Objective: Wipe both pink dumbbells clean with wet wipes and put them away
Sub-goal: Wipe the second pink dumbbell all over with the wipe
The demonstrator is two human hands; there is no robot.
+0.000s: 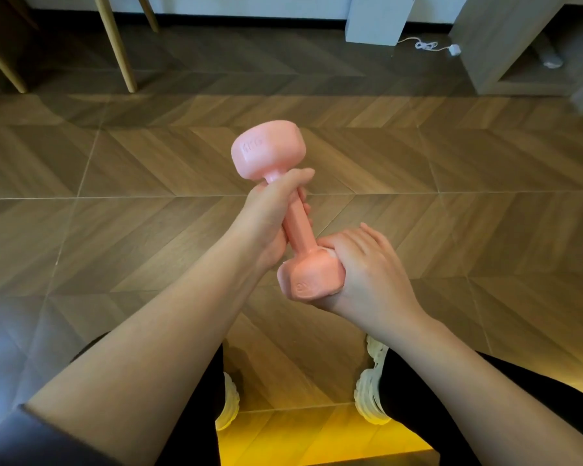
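- The left hand (270,213) is wrapped round the slim handle of a smooth, matte pink dumbbell (298,227) with blocky, rounded heads, held tilted in the air between both hands.
- The right hand (367,274) curls over the near head, pressing a white wet wipe (329,253) against it. Only thin pale edges of the wipe show under the thumb and palm.
- The far head rises beyond the left hand. Its raised lettering is too blurred to read.
- Below the hands are chunky white shoes (371,381) and black trouser legs (451,415).
- Under everything lies a brown herringbone wood-look floor (451,169).
- Far beyond the left hand stand slim pale wooden legs (115,45).
- Beyond the right hand are a white box (377,18), its white cable (424,45) and a grey cabinet (505,45).
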